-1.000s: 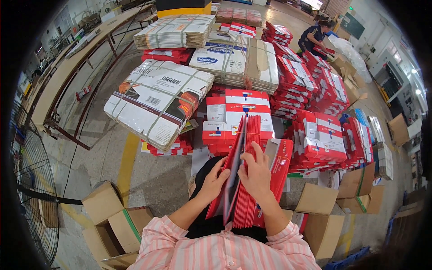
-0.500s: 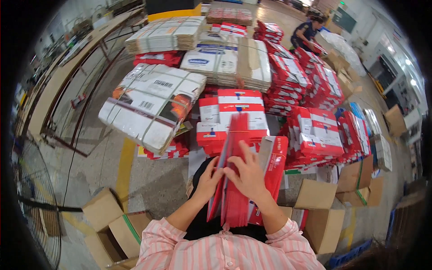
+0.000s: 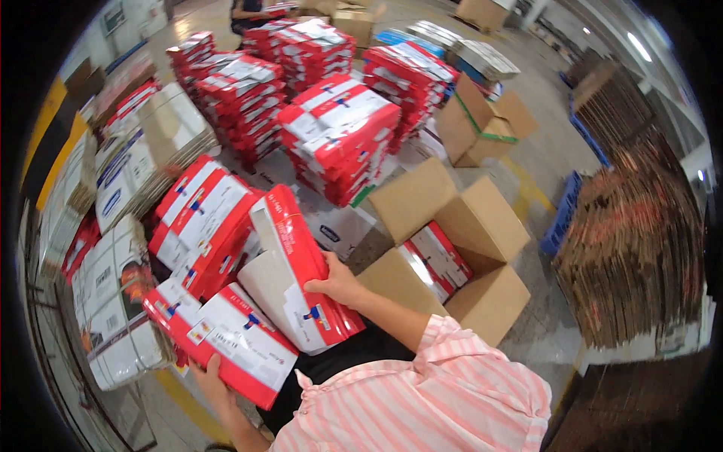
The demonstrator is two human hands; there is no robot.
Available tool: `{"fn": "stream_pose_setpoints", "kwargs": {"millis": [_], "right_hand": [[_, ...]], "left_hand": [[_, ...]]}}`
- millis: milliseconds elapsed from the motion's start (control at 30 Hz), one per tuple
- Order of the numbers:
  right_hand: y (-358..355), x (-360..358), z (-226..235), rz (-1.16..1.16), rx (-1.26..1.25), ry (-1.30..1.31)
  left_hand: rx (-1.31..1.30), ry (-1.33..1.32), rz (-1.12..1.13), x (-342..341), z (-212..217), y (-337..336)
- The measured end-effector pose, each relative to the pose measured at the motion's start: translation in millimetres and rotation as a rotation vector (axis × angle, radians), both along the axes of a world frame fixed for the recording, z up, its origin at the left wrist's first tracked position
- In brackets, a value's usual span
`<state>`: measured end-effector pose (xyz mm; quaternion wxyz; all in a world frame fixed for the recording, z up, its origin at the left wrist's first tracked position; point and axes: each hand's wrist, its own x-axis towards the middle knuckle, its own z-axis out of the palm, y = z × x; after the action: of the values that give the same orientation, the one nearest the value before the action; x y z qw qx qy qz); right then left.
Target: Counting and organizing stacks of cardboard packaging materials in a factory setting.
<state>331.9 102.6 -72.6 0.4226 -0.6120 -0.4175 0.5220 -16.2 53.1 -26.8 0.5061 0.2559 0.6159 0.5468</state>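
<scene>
My left hand [image 3: 215,383] grips the near edge of a bundle of flat red-and-white printed packages [image 3: 252,343], its thumb on the upper side. My right hand [image 3: 339,282] is closed on the right edge of a second bundle of the same packages [image 3: 301,252], which leans over my lap with a plain white part showing. The two bundles are apart at the top and close together near my lap. Right of my right hand stands an open cardboard box [image 3: 489,222] with its flaps spread. Red-and-white packages [image 3: 440,260] lie inside it.
Beyond my hands are tall red-and-white package stacks [image 3: 339,120]. Strapped white cardboard bundles [image 3: 113,294] lie at left. Another open box [image 3: 482,120] stands farther off. Brown cardboard sheets [image 3: 633,248] are piled at right near a blue pallet [image 3: 561,215]. A person [image 3: 252,13] works at the back.
My view has swung to the right, bringing the open box into sight. The packages that were upright between my hands are now in two bundles, tilted and spread apart, one in each hand.
</scene>
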Motion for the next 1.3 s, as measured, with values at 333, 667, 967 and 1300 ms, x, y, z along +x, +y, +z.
{"fn": "stream_pose_setpoints", "kwargs": {"millis": [333, 667, 967, 1300], "right_hand": [[-90.0, 126.4, 45.5, -0.575, 0.223, 0.358], [-272.7, 324.4, -172.8, -1.126, 0.211, 0.872], [-271.2, 369.2, -249.6, -1.349, 0.115, 0.932], [-202.1, 354.6, -224.4, -0.874, -0.259, -0.675]], "left_hand": [[0.217, 0.118, -0.033, -11.9, 1.4, -6.2], [0.236, 0.312, -0.102, 7.8, 26.8, 20.8], [0.25, 0.286, -0.185, 28.3, 45.0, 25.1], [0.52, 0.643, -0.153, 78.0, 112.7, 38.3]]}}
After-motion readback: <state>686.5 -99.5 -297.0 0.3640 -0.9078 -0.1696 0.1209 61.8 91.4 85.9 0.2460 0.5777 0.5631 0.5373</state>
